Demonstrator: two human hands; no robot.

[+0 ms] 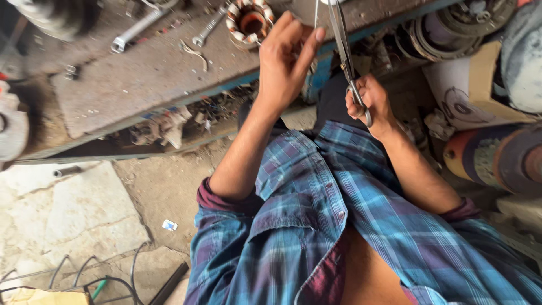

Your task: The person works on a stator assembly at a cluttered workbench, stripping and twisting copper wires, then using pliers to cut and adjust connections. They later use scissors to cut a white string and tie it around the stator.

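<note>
Gripping the looped handles, the right hand [370, 101] holds the scissors [344, 53], long axis near vertical, blades pointing up over the workbench [141, 79] edge. Left hand [285, 62] pinches a thin wire [316, 14] just beside the blades, near the stator [250, 21].

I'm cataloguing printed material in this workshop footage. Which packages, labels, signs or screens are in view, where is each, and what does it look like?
Cardboard box: right of the bench, behind the right hand holding scissors; white printed face with a circular line drawing, brown flap.
Small tag: on the concrete floor, lower left of the plaid shirt; white rectangle with a blue mark.
No signs or screens visible.
</note>
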